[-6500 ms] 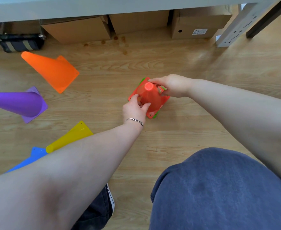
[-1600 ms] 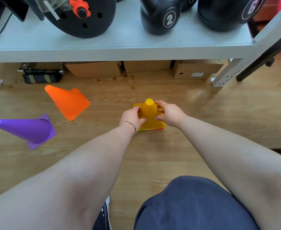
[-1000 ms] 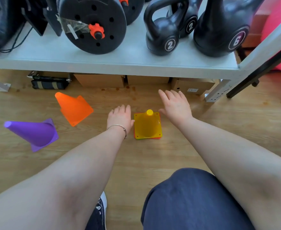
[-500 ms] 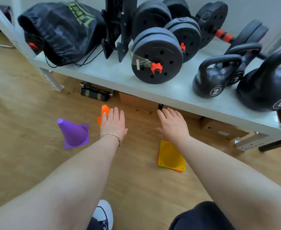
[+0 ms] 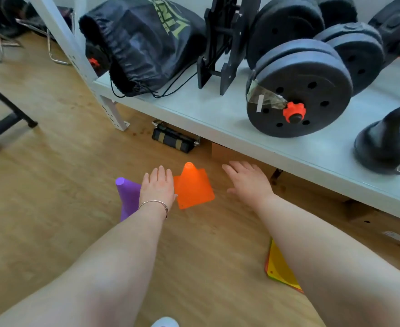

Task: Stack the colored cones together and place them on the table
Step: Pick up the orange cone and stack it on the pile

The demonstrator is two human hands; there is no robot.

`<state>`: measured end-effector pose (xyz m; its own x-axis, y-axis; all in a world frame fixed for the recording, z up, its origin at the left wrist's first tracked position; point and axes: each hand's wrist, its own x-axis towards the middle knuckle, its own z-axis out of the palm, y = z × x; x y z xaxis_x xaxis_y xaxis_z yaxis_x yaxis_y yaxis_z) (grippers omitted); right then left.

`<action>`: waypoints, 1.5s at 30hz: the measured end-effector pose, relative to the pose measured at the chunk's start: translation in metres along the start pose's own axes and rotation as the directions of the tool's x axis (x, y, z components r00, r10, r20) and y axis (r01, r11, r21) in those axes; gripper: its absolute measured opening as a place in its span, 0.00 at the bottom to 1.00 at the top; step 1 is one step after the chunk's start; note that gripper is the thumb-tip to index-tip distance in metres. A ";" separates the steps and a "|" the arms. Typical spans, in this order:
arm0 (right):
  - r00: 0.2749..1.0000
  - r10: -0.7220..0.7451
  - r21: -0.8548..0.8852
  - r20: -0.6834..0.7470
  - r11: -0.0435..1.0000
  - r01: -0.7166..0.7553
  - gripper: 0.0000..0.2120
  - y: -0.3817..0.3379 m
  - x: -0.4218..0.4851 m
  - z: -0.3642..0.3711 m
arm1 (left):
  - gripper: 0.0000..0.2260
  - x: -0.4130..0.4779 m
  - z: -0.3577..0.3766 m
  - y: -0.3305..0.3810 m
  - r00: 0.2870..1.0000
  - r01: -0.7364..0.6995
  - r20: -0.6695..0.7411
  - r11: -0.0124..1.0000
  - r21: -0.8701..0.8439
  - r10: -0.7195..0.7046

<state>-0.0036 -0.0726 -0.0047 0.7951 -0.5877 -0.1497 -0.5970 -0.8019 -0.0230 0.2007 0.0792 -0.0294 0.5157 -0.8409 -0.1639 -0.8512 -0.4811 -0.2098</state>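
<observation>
An orange cone [image 5: 193,187] lies on the wooden floor between my two hands. My left hand [image 5: 158,186] hovers open just left of it and partly covers a purple cone [image 5: 126,195]. My right hand [image 5: 247,181] is open with fingers spread, a little right of the orange cone and holding nothing. The stack of cones with the yellow one on top [image 5: 278,269] stands on the floor behind my right forearm, mostly hidden. The grey table [image 5: 218,114] runs across the upper right.
On the table sit a black drawstring bag [image 5: 144,43], a black rack [image 5: 220,43], weight plates [image 5: 298,90] and a kettlebell [image 5: 390,140]. Beneath it lie a black strap bundle [image 5: 174,140] and cardboard boxes [image 5: 368,213]. A table leg [image 5: 114,112] stands left.
My view has swung left and forward. Both open hands have moved away from the yellow-topped stack toward the orange and purple cones; the stack now lies behind my right forearm.
</observation>
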 end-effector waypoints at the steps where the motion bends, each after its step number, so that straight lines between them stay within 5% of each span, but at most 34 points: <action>1: 1.000 -0.008 0.013 0.028 1.000 0.008 0.35 -0.002 0.011 0.002 | 0.37 0.004 0.006 -0.002 1.000 -0.012 0.011 1.000 -0.005 0.012; 7: 0.973 -0.081 0.049 0.217 0.996 0.072 0.38 -0.027 0.067 0.029 | 0.35 0.029 0.036 -0.002 0.980 -0.169 0.104 0.985 -0.022 0.170; 14: 0.919 -0.028 0.322 0.394 0.940 -0.110 0.44 -0.047 0.093 0.061 | 0.33 0.049 0.049 0.009 0.939 0.002 0.327 0.952 -0.307 0.103; 18: 0.930 -0.002 0.396 0.368 0.905 -0.155 0.36 -0.040 0.082 0.071 | 0.28 0.035 0.050 0.015 0.940 0.068 0.328 0.892 -0.448 0.093; 32: 0.926 0.013 0.610 0.377 0.749 -0.258 0.41 -0.030 0.010 0.085 | 0.32 -0.021 0.059 0.024 0.954 0.219 0.298 0.636 -0.740 0.018; 40: 0.955 0.074 0.786 0.287 0.551 -0.279 0.39 -0.018 -0.042 0.048 | 0.29 -0.036 0.000 0.023 0.977 0.052 0.162 0.590 -0.806 0.136; 45: 0.963 0.136 0.794 0.231 0.546 -0.267 0.39 0.006 -0.069 0.009 | 0.28 -0.040 -0.046 0.038 0.979 -0.034 0.085 0.563 -0.826 0.183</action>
<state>-0.0626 -0.0361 -0.0035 0.6602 -0.6505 -0.3754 -0.6229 -0.1950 -0.7576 0.1431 0.0828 0.0139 0.3575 -0.8906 -0.2810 -0.5771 -0.4472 0.6833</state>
